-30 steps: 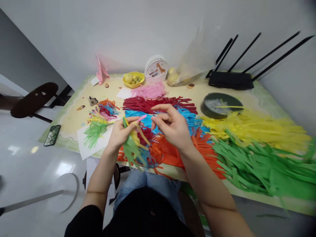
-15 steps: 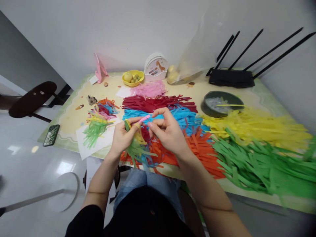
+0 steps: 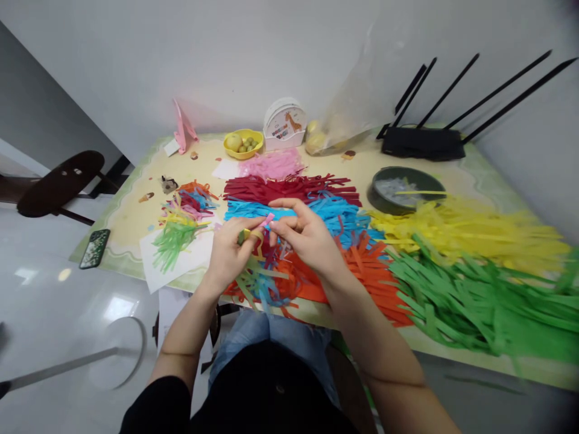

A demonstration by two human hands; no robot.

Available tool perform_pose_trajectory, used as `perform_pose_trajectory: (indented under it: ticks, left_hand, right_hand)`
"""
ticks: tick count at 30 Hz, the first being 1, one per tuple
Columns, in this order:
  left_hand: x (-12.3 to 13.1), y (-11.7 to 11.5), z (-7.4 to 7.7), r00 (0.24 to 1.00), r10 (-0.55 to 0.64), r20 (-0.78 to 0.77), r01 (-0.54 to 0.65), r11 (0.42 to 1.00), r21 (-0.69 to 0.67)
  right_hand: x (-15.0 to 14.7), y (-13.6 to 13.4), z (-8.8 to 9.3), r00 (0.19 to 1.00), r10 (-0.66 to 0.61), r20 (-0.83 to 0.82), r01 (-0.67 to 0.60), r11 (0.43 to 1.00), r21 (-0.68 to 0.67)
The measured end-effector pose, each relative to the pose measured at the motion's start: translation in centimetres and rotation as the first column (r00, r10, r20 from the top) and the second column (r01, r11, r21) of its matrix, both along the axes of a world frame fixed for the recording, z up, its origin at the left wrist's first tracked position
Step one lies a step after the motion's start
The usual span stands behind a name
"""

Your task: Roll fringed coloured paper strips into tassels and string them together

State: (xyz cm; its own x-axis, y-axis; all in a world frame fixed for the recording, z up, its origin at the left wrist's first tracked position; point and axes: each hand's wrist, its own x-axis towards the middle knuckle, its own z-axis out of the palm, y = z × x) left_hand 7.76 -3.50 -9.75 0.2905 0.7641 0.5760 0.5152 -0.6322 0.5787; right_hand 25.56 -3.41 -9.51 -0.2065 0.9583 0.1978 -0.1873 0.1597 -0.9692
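Note:
My left hand (image 3: pixel 228 250) is closed around rolled ends of crepe-paper tassels, one yellow (image 3: pixel 256 234) and one green (image 3: pixel 242 235). A pink tassel end (image 3: pixel 267 220) sticks out past its fingertips. Pale green and blue strips (image 3: pixel 260 283) hang below that hand over the table edge. My right hand (image 3: pixel 307 238) pinches thumb and forefinger right at the pink end. What lies between those fingertips is too small to make out. Beneath both hands are fringed paper in blue (image 3: pixel 339 217) and orange (image 3: pixel 366 274), with dark red fringe (image 3: pixel 289 190) behind.
Yellow fringe (image 3: pixel 470 235) and green fringe (image 3: pixel 479 307) cover the right side. A dark round bowl (image 3: pixel 380 202) and a black router (image 3: pixel 423 143) stand behind them. Small multicoloured tassels (image 3: pixel 174 244) rest at left, near a phone (image 3: pixel 94 248). A yellow fruit bowl (image 3: pixel 244 154) sits at the back.
The pink end now shows shorter and my right fingertips have closed in on it. A thin dark line by those fingertips no longer shows. My left hand has turned slightly.

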Motion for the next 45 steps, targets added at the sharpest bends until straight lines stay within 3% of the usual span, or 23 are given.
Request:
perform_pose_trajectory:
  ticks: [5,10,14,16,20,24,26,28,30,32,33,35,36,37,38,41,45]
  left_hand:
    - [-0.1,0.1,-0.6,0.989,0.059,-0.135,-0.035,0.984,0.174]
    - [-0.1,-0.1,-0.6,0.975,0.070,-0.209,-0.028,0.980,0.196]
    - [0.0,-0.1,-1.0,0.962,0.021,-0.271,0.028,0.984,0.176]
    - [0.1,0.0,-1.3,0.965,-0.001,-0.263,0.043,0.987,0.154]
    - [0.5,0.0,-1.3,0.993,-0.035,-0.116,0.036,0.999,0.007]
    - [0.6,0.3,-1.2,0.988,-0.088,-0.130,0.063,0.980,-0.187]
    - [0.3,0.7,-1.5,0.972,-0.149,-0.184,0.084,0.943,-0.323]
    - [-0.3,1.2,-2.0,0.963,-0.196,-0.183,0.099,0.895,-0.435]
    - [-1.0,1.8,-2.5,0.981,-0.154,-0.121,0.084,0.890,-0.448]
    - [-1.6,2.2,-2.6,0.997,-0.077,-0.027,0.059,0.908,-0.415]
    - [-1.7,2.4,-2.6,0.998,-0.052,0.017,0.055,0.912,-0.406]
    - [-1.5,2.4,-2.2,0.996,-0.041,0.078,0.068,0.916,-0.395]
    - [-1.3,2.3,-1.9,0.994,-0.048,0.094,0.081,0.918,-0.388]
    - [-1.0,2.1,-1.6,0.993,-0.060,0.101,0.095,0.918,-0.385]
    - [-0.6,1.9,-1.3,0.992,-0.072,0.104,0.107,0.917,-0.385]
    - [0.1,1.3,-0.6,0.987,-0.093,0.134,0.141,0.899,-0.415]
    - [-0.2,1.0,-0.4,0.917,-0.054,0.394,0.258,0.836,-0.485]
  right_hand:
    - [0.6,0.4,-0.6,0.997,0.038,0.070,-0.034,0.997,-0.064]
    - [0.4,-0.3,-0.9,0.981,-0.102,0.167,0.100,0.995,0.021]
    - [0.8,0.1,-1.2,0.982,-0.048,0.181,0.042,0.998,0.039]
    - [1.0,0.3,-1.3,0.969,-0.120,0.215,0.094,0.987,0.128]
    - [0.4,0.3,-1.6,0.895,-0.399,0.199,0.315,0.882,0.350]
    - [0.8,0.2,-0.8,0.885,-0.460,-0.073,0.458,0.831,0.315]
    - [2.6,0.5,0.3,0.809,-0.529,-0.257,0.588,0.750,0.303]
    - [5.0,0.7,1.6,0.695,-0.572,-0.437,0.713,0.627,0.314]
    - [6.9,0.7,2.6,0.606,-0.591,-0.533,0.793,0.507,0.339]
    - [7.3,0.5,2.8,0.590,-0.643,-0.489,0.807,0.455,0.376]
    - [6.7,0.2,2.7,0.632,-0.669,-0.392,0.772,0.493,0.401]
    - [4.4,-0.2,2.0,0.784,-0.617,-0.066,0.583,0.696,0.419]
    - [2.9,-0.4,1.6,0.852,-0.512,0.108,0.438,0.811,0.388]
    - [1.5,-0.5,1.3,0.887,-0.395,0.238,0.304,0.889,0.343]
    - [0.2,-0.5,0.9,0.899,-0.302,0.316,0.202,0.928,0.313]
    - [-1.8,-0.1,0.3,0.908,-0.208,0.363,0.096,0.948,0.302]
    - [-1.2,0.5,0.0,0.925,-0.236,0.298,0.161,0.953,0.255]
